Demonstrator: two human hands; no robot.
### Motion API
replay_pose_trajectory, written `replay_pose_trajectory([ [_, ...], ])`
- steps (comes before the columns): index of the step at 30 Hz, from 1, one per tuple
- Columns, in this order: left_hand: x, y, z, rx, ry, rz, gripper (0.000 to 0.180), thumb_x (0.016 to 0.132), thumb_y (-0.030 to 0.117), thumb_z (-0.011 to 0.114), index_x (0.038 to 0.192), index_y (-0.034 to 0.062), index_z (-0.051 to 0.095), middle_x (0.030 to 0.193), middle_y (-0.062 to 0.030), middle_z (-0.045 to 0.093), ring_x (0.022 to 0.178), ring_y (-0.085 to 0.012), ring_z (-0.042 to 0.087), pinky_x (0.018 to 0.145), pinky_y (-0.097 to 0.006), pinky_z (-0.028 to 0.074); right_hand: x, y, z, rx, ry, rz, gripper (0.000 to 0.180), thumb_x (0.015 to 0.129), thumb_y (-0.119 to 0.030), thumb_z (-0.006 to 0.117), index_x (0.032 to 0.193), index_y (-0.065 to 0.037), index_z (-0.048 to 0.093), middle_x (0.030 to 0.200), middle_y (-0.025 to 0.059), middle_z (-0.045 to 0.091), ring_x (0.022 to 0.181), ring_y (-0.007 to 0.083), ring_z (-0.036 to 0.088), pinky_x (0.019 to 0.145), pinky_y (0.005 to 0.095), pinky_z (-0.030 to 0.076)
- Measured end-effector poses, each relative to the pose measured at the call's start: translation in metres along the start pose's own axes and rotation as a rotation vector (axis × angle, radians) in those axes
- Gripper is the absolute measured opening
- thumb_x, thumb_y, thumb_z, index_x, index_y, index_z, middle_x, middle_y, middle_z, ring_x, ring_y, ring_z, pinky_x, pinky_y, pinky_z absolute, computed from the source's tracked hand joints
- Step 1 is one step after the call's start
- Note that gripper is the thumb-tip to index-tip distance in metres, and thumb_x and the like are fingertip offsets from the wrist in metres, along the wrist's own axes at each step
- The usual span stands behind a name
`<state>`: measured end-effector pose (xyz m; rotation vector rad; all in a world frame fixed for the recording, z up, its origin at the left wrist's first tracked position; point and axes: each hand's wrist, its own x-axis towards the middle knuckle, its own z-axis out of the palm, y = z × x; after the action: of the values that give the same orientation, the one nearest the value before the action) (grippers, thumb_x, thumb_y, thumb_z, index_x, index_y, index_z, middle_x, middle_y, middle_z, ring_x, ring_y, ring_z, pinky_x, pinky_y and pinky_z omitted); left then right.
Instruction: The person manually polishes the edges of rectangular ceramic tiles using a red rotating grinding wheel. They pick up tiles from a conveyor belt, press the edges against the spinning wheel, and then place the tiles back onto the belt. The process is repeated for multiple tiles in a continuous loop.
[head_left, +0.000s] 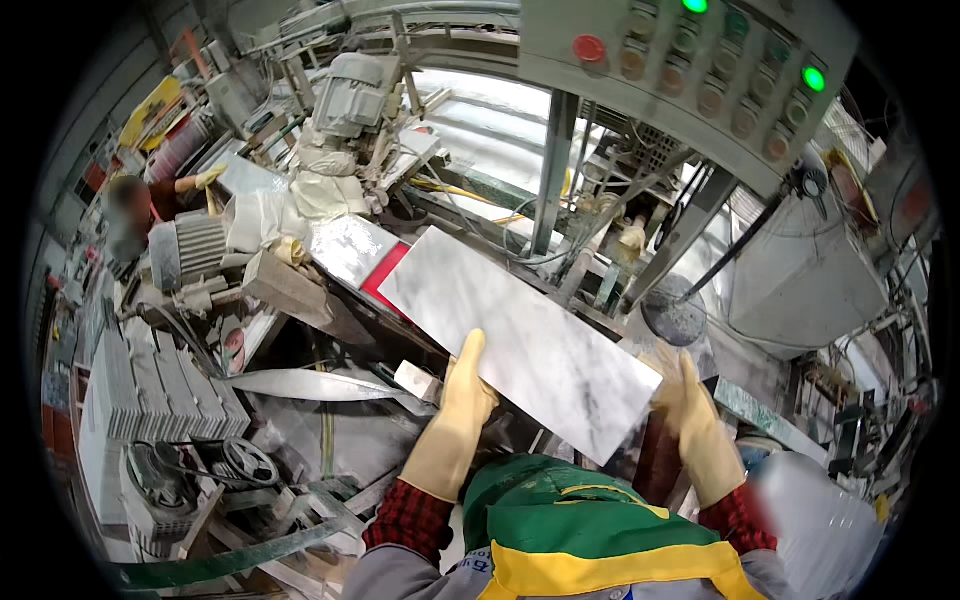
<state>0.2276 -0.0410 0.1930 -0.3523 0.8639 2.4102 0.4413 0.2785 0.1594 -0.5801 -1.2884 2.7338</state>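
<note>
A long white marble slab [530,345] with grey veins lies slantwise in front of me, its far left end over the red strip of a machine's belt [386,274]. My left hand [460,425], in a cream rubber glove, grips the slab's near long edge, thumb on the top face and fingers hidden beneath. At the slab's right end, my right hand [692,425], gloved alike, is closed around the short edge; its fingers are slightly smeared and partly hidden. Beyond the belt's red strip lies a wet, shiny slab [348,246].
A control panel [690,75] with buttons and lit green lamps hangs at upper right. Electric motors [350,95] flank the line. Stacked slabs [165,385] stand at left, near a handwheel [250,462]. A co-worker [135,215] with gloved hands is at far left. A metal tank [800,270] stands right.
</note>
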Motion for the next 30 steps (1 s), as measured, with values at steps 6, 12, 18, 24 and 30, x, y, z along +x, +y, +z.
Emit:
replay_pose_trajectory([
  [6, 0.037, 0.032, -0.059, 0.239, 0.094, -0.082, 0.041, 0.099, 0.028, 0.063, 0.128, -0.0005, 0.057, 0.118, -0.0152, 0.069, 0.101, -0.0278, 0.071, 0.084, -0.041, 0.061, 0.004, 0.06, 0.144, -0.171, 0.275, 0.243, 0.045, 0.093, -0.032, 0.071, 0.129, -0.01, 0.054, 0.1, 0.0045, 0.06, 0.079, 0.0164, 0.058, 0.066, 0.0354, 0.049],
  [12, 0.064, 0.041, -0.061, -0.002, 0.107, 0.029, 0.04, 0.098, 0.025, 0.067, 0.129, 0.0034, 0.054, 0.119, -0.015, 0.067, 0.101, -0.0287, 0.071, 0.079, -0.042, 0.062, 0.055, 0.081, 0.139, -0.262, 0.238, 0.186, 0.041, 0.086, -0.025, 0.08, 0.11, -0.007, 0.052, 0.08, 0.0022, 0.053, 0.055, 0.0116, 0.047, 0.05, 0.0278, 0.043],
  [18, 0.088, 0.061, -0.093, -0.083, 0.033, -0.025, 0.042, 0.101, 0.023, 0.061, 0.134, -0.0004, 0.049, 0.127, -0.0163, 0.063, 0.108, -0.0327, 0.068, 0.088, -0.046, 0.061, 0.074, 0.073, 0.175, -0.294, 0.22, 0.239, 0.037, 0.087, -0.021, 0.078, 0.113, -0.009, 0.055, 0.078, -0.0012, 0.053, 0.063, 0.0091, 0.047, 0.053, 0.0272, 0.038],
  [24, 0.082, 0.078, -0.078, -0.134, 0.026, -0.17, 0.042, 0.104, 0.03, 0.052, 0.134, 0.0002, 0.052, 0.132, -0.013, 0.062, 0.118, -0.0305, 0.063, 0.102, -0.041, 0.052, 0.104, 0.109, 0.133, -0.477, 0.11, -0.079, 0.044, 0.09, -0.014, 0.074, 0.13, -0.007, 0.058, 0.108, 0.0023, 0.068, 0.082, 0.0117, 0.062, 0.07, 0.0268, 0.048],
  [30, 0.02, 0.085, -0.099, 0.275, -0.051, -0.444, 0.051, 0.105, 0.037, 0.053, 0.138, -0.0027, 0.052, 0.136, -0.0188, 0.061, 0.125, -0.0316, 0.06, 0.106, -0.044, 0.05, 0.11, 0.117, 0.155, -0.288, 0.261, 0.196, 0.036, 0.091, -0.015, 0.074, 0.121, -0.006, 0.057, 0.09, 0.0018, 0.063, 0.062, 0.0111, 0.052, 0.05, 0.0286, 0.037],
])
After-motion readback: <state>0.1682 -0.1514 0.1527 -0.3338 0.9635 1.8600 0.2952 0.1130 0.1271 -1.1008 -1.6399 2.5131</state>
